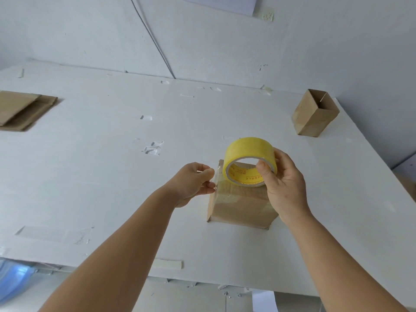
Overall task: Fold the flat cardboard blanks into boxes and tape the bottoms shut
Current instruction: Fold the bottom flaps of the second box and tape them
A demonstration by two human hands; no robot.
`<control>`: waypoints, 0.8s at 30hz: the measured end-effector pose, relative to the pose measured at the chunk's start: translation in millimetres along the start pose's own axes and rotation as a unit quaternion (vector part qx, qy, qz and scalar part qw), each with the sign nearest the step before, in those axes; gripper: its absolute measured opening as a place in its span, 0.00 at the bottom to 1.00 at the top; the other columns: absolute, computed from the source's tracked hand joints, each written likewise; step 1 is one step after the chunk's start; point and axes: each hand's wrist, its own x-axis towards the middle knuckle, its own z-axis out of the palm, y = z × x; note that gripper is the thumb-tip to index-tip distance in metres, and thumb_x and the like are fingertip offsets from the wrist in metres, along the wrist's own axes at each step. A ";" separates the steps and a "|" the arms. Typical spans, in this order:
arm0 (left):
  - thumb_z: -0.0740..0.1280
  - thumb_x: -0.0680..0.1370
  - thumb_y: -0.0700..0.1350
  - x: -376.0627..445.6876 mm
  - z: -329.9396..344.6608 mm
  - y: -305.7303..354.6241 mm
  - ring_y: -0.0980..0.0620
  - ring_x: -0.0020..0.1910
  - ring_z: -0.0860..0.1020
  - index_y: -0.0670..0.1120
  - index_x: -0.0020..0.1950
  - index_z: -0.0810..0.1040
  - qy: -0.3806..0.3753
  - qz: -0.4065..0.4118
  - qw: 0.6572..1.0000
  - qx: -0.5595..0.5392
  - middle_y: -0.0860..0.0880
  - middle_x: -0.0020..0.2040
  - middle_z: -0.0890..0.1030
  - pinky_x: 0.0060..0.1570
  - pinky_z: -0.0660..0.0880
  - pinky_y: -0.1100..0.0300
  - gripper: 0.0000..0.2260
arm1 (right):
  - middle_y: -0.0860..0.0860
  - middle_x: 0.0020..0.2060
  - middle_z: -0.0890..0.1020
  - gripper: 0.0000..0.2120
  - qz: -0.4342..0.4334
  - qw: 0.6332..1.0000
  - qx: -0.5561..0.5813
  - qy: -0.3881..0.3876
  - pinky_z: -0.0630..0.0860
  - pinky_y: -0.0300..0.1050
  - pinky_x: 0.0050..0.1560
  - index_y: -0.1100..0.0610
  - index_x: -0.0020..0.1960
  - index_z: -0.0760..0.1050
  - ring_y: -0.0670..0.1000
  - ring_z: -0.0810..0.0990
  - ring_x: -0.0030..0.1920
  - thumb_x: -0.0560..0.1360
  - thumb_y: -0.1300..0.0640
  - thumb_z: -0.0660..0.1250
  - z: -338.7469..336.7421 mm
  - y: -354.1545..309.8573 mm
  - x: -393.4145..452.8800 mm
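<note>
A folded brown cardboard box [242,209] stands on the white table [112,176], closed bottom flaps facing up, with clear tape over them. My right hand [284,185] grips a yellow tape roll [246,154] above the box, thumb inside the core. My left hand [193,182] pinches the free end of the clear tape strip [217,179] at the box's left top edge. The strip runs from the roll across the box top.
A finished open-topped box [315,113] stands at the table's far right. Flat cardboard blanks [21,110] lie stacked at the far left. Scraps of old tape [154,148] stick to the table surface. The table's near edge runs below my forearms.
</note>
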 end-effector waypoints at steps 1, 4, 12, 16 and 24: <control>0.62 0.80 0.40 0.9 2.6 -3.0 0.53 0.36 0.76 0.39 0.49 0.73 0.003 0.004 1.000 0.007 0.44 0.40 0.74 0.43 0.78 0.61 0.04 | 0.37 0.44 0.82 0.16 0.004 1.000 -0.004 -0.001 0.73 0.31 0.48 0.48 0.58 0.76 0.39 0.80 0.47 0.73 0.45 0.70 -0.1 0.5 -0.1; 0.63 0.80 0.42 3.8 12.1 -15.0 0.52 0.38 0.74 0.39 0.50 0.74 0.032 0.000 0.999 0.032 0.43 0.43 0.76 0.44 0.76 0.60 0.06 | 0.36 0.44 0.82 0.16 0.014 1.000 -0.019 -0.004 0.73 0.31 0.47 0.44 0.57 0.75 0.38 0.80 0.46 0.72 0.42 0.69 -0.8 -0.6 -0.5; 0.65 0.78 0.46 -3.7 14.6 -39.9 0.53 0.43 0.76 0.45 0.59 0.71 0.193 0.021 0.973 0.128 0.50 0.47 0.76 0.42 0.74 0.61 0.11 | 0.37 0.40 0.81 0.18 0.021 0.999 -0.042 -0.005 0.72 0.37 0.46 0.42 0.56 0.74 0.39 0.79 0.44 0.69 0.38 0.65 -1.0 -2.8 0.3; 0.55 0.78 0.36 -24.0 25.9 -26.5 0.58 0.45 0.79 0.51 0.53 0.80 0.144 0.217 0.947 0.186 0.55 0.46 0.83 0.46 0.74 0.67 0.17 | 0.36 0.40 0.81 0.18 0.021 0.999 -0.047 0.001 0.72 0.37 0.45 0.43 0.56 0.74 0.39 0.79 0.44 0.69 0.37 0.65 -1.6 -2.9 -0.4; 0.64 0.71 0.41 -38.2 20.0 -8.2 0.69 0.68 0.57 0.70 0.63 0.64 -0.078 0.203 0.947 0.236 0.72 0.63 0.62 0.59 0.59 0.77 0.29 | 0.36 0.40 0.81 0.13 0.019 0.999 -0.051 -0.002 0.72 0.30 0.41 0.38 0.51 0.73 0.38 0.79 0.42 0.69 0.36 0.65 -1.3 -9.0 -1.4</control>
